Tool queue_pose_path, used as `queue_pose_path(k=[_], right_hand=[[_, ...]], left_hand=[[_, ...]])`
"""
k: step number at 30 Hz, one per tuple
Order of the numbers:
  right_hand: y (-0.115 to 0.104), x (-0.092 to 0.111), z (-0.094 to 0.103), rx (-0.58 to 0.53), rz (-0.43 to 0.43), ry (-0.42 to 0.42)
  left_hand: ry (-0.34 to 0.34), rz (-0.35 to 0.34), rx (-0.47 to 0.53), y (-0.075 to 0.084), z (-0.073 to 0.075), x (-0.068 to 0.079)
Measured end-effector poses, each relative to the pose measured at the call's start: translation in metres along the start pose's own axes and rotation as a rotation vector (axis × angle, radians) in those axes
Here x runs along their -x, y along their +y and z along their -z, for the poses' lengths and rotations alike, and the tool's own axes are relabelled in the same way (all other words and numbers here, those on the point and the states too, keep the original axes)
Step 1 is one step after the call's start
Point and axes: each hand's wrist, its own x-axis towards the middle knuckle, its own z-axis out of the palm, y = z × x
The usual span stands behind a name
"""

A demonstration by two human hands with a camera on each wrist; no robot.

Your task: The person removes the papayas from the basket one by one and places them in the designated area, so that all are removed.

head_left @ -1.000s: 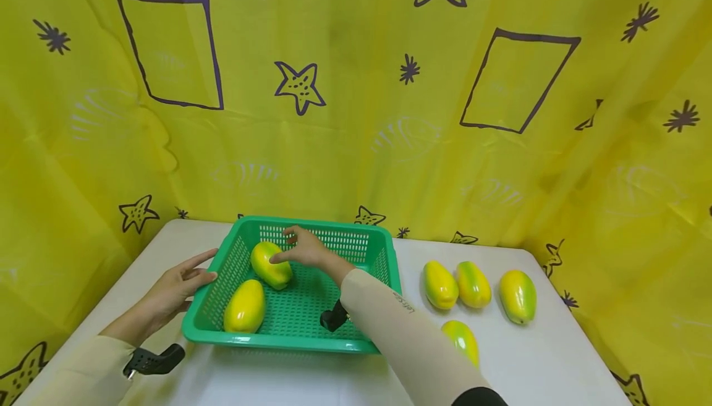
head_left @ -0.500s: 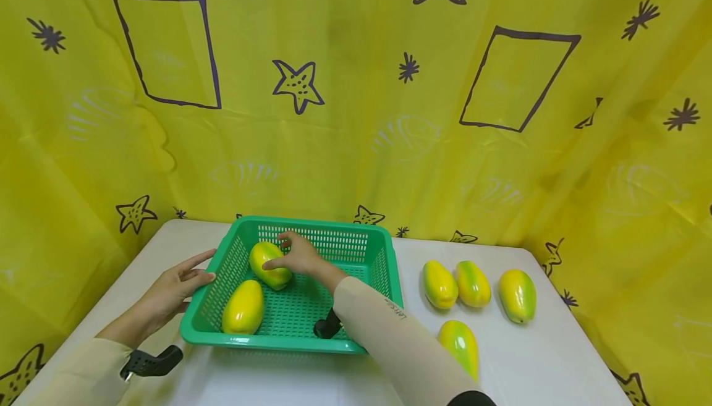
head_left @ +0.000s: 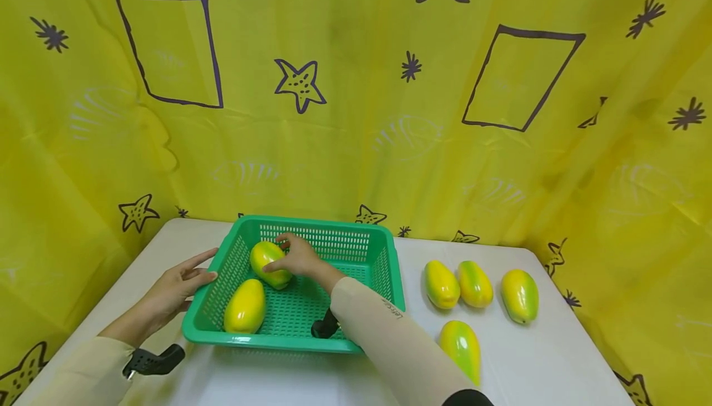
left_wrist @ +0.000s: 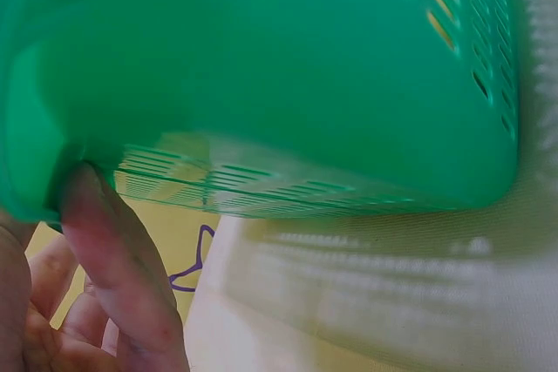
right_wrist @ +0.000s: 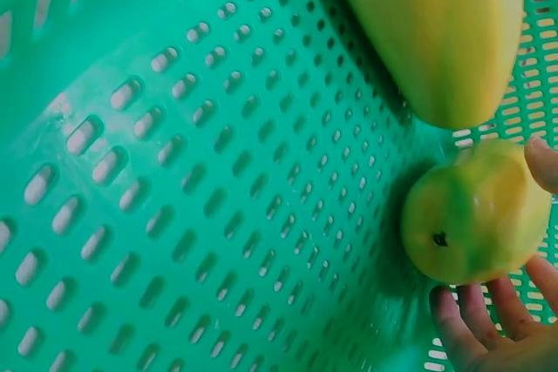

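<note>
Head view: right hand [head_left: 301, 256] reaches into basket [head_left: 278, 343], fingers [head_left: 285, 237] round farther fruit [head_left: 264, 260].

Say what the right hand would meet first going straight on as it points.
Likely the farther mango in the green basket; the right hand curls around it, though firm contact is unclear.

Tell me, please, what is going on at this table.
A person's right hand holds a yellow-green fruit inside a green basket, while the left hand touches the basket's left rim. A second fruit lies in its near left part, and four more fruits lie on the white table to the right.
</note>
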Motion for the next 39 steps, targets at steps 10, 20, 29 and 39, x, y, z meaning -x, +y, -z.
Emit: queue_pose_path(k=[10, 20, 29, 39], right_hand=[[0.000, -0.002, -0.003, 0.057, 0.001, -0.007], [0.003, -0.002, -0.002, 0.062, 0.016, -0.020], [0.004, -0.001, 0.000, 0.031, 0.024, -0.040], [0.003, 0.007, 0.010, -0.079, 0.005, -0.100]], left_hand=[[0.005, -0.002, -0.003, 0.003, 0.000, 0.001], [0.000, -0.002, 0.016, 0.002, -0.001, 0.000], [0.000, -0.009, 0.019, 0.002, 0.000, 0.000], [0.011, -0.004, -0.001, 0.003, 0.000, 0.000]])
